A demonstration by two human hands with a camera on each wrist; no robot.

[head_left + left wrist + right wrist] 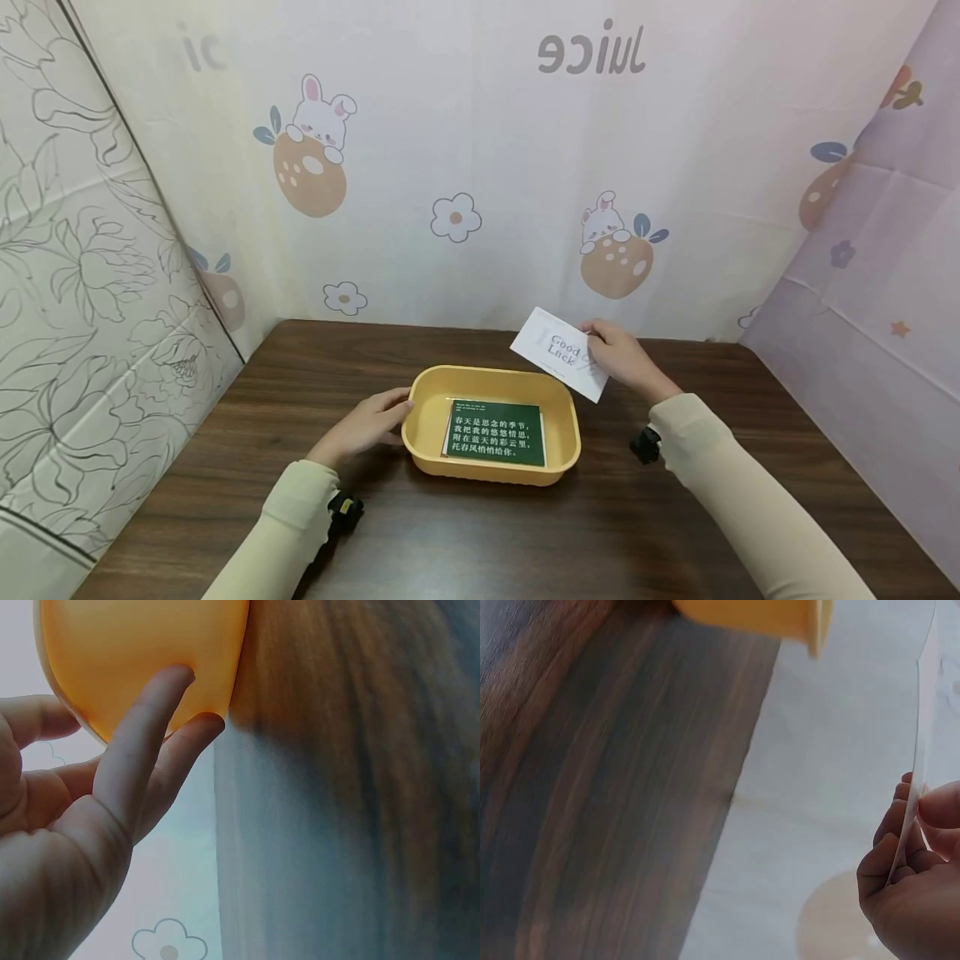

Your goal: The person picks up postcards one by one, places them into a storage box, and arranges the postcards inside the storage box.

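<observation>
A yellow plastic tray [491, 472] with rounded corners stands on the table. Inside it lies a dark green card [497, 433] printed with white Chinese characters. My left hand [369, 423] touches the tray's left end; in the left wrist view, its fairly straight fingers [131, 754] rest against the yellow wall. Above the tray's right rear corner, my right hand [621, 358] pinches a white card [558, 354] reading "Good Luck" by its right side. The right wrist view shows this card edge-on between thumb and fingers.
The dark wood-grain table [480, 542] extends around the tray. Behind it hangs a pale curtain [457, 125] with rabbit and fruit prints, and patterned sheets flank both sides. Black wrist devices [345, 508] sit by the cuffs.
</observation>
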